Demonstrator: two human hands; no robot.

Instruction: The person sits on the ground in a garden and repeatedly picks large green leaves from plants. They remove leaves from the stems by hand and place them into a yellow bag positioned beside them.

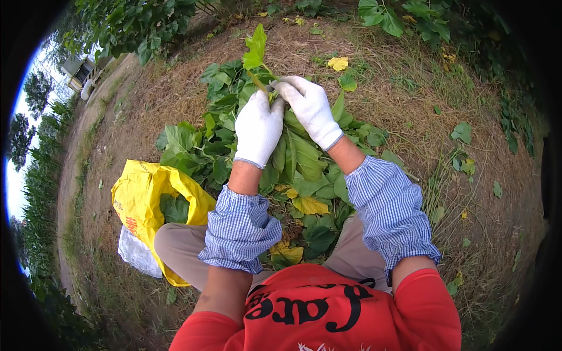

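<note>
My left hand [259,127], in a white knit glove, grips a bunch of leafy green stems [260,81] above the leaf pile. Beside it my right hand [307,107], gloved the same way, has its fingers closed around the stems near their bases. The fingertips of both hands nearly meet. Broad green leaves [303,153] hang down below the hands, and one bright green leaf [256,47] stands up beyond them. Underneath lies a heap of large green leaves [184,145] with some yellow ones [309,205]. The gloves hide part of the stems.
A yellow plastic sack [142,193] with leaves inside stands by my knee at the left, a whitish plastic bag [138,254] beside it. Dry grass and soil surround the heap. Cut stems [439,180] lie to the right. Leafy plants [131,22] grow at the far edge.
</note>
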